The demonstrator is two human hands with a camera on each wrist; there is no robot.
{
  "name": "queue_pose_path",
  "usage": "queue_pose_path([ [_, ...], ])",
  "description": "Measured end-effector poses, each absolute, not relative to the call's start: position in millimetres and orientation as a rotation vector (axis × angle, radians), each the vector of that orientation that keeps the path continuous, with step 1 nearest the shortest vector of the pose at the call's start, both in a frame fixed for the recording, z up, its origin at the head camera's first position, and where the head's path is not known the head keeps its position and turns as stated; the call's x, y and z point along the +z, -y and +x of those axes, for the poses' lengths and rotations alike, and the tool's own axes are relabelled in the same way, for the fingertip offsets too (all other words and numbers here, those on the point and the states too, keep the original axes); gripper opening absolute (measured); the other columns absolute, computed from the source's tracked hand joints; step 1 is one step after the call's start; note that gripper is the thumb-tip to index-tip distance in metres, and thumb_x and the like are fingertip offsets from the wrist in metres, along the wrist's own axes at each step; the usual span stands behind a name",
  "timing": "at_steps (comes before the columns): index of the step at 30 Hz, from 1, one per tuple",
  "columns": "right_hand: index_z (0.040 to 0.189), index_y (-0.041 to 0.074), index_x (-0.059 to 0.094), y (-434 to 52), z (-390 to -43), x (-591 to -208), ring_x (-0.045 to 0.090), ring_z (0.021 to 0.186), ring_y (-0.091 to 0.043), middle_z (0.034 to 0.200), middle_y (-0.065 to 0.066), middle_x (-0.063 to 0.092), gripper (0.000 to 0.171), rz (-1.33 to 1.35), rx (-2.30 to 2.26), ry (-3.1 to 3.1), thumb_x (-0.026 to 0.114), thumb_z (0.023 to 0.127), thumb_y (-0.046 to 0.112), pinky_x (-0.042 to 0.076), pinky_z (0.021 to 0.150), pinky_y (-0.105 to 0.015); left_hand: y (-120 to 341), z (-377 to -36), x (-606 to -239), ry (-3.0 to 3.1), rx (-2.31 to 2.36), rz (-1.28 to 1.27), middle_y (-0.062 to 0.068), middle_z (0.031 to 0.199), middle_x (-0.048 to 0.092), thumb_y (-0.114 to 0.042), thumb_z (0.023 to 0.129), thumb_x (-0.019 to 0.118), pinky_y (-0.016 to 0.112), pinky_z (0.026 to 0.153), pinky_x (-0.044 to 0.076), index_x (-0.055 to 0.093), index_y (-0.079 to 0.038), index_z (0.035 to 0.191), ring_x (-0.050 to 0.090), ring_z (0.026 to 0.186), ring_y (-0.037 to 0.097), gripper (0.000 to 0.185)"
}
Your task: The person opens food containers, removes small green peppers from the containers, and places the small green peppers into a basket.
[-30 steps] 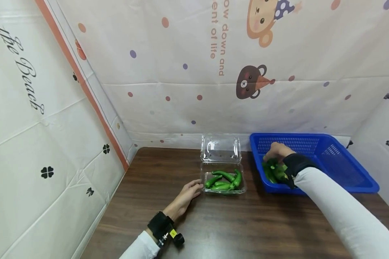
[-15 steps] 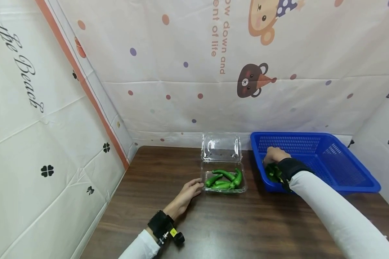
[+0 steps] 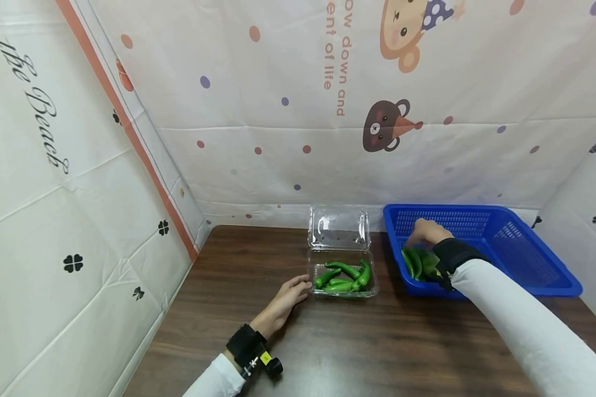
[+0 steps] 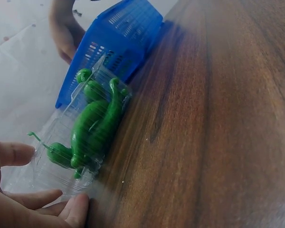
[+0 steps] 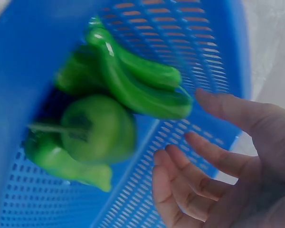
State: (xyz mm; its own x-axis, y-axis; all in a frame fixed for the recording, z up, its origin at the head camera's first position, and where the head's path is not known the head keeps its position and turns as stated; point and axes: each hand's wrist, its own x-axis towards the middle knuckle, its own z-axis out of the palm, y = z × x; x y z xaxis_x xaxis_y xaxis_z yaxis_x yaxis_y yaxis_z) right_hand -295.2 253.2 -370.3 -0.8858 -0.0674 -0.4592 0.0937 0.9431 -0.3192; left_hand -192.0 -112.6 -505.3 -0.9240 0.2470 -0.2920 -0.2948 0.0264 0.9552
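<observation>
My left hand (image 3: 284,303) lies at the left front corner of a clear plastic clamshell box (image 3: 339,229), fingertips against its wall. The lid stands raised at the back, and several long green peppers (image 3: 345,268) lie inside. In the left wrist view the thumb (image 4: 16,154) and fingers sit on two sides of the box's near corner. My right hand (image 3: 427,231) is over the left end of a blue plastic basket (image 3: 521,253). From the right wrist, its fingers look spread and relaxed, close beside a long green pepper (image 5: 137,90) and a rounder, stemmed green pepper (image 5: 97,128).
The basket stands at the back right, its raised rim around the peppers. Brown wooden table (image 3: 338,347) extends in front of the box. A white printed sheet (image 3: 258,171) hangs behind, and another covers the left side.
My right hand dips leftward into the basket half a second ago, then comes back up and right; the peppers under it have shifted and show more. The left hand and box stay put.
</observation>
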Motion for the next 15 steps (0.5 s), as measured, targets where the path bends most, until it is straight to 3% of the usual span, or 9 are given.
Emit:
queue_pose_path([
  [3, 0.096, -0.001, 0.062, -254, -298, -365, 0.051, 0.061, -0.018, 0.07, -0.004, 0.05, 0.03, -0.003, -0.487, -2.662, 0.071, 0.092, 0.028, 0.043, 0.056, -0.031, 113, -192, -506, -1.93, 1.955, -0.042, 0.027, 0.162, 0.033, -0.024, 0.103, 0.055, 0.053, 0.123, 0.039, 0.039, 0.005, 0.153, 0.037, 0.148, 0.043, 0.06],
  [5, 0.096, -0.001, 0.066, -250, -298, -359, 0.049, 0.06, -0.017, 0.068, -0.002, 0.05, 0.028, -0.047, -0.488, -2.702, 0.069, 0.094, 0.027, 0.044, 0.057, -0.031, 113, -191, -507, -1.928, 1.953, -0.036, 0.027, 0.162, 0.032, -0.024, 0.103, 0.055, 0.053, 0.123, 0.039, 0.039, 0.004, 0.153, 0.037, 0.148, 0.043, 0.059],
  [8, 0.114, -0.007, 0.068, -237, -294, -346, 0.064, 0.079, -0.035, 0.089, -0.021, 0.066, 0.038, -0.113, -0.477, -2.775, 0.066, 0.096, 0.027, 0.056, 0.07, -0.046, 113, -190, -507, -1.927, 1.953, -0.032, 0.027, 0.162, 0.033, -0.023, 0.103, 0.055, 0.053, 0.123, 0.039, 0.039, 0.005, 0.153, 0.037, 0.148, 0.043, 0.059],
  [11, 0.134, -0.006, 0.06, -218, -289, -334, 0.06, 0.114, -0.052, 0.132, -0.033, 0.06, 0.052, -0.16, -0.467, -2.867, 0.065, 0.096, 0.03, 0.055, 0.087, -0.065, 113, -191, -506, -1.927, 1.963, -0.036, 0.028, 0.161, 0.033, -0.023, 0.103, 0.055, 0.053, 0.123, 0.039, 0.039, 0.005, 0.152, 0.037, 0.148, 0.043, 0.059],
  [15, 0.141, -0.003, 0.055, -192, -286, -334, 0.054, 0.124, -0.053, 0.142, -0.035, 0.052, 0.057, -0.326, -0.553, -3.022, 0.068, 0.094, 0.027, 0.055, 0.092, -0.066, 111, -192, -506, -1.932, 1.971, -0.044, 0.029, 0.161, 0.033, -0.022, 0.102, 0.056, 0.053, 0.123, 0.04, 0.04, 0.007, 0.152, 0.038, 0.148, 0.043, 0.06],
])
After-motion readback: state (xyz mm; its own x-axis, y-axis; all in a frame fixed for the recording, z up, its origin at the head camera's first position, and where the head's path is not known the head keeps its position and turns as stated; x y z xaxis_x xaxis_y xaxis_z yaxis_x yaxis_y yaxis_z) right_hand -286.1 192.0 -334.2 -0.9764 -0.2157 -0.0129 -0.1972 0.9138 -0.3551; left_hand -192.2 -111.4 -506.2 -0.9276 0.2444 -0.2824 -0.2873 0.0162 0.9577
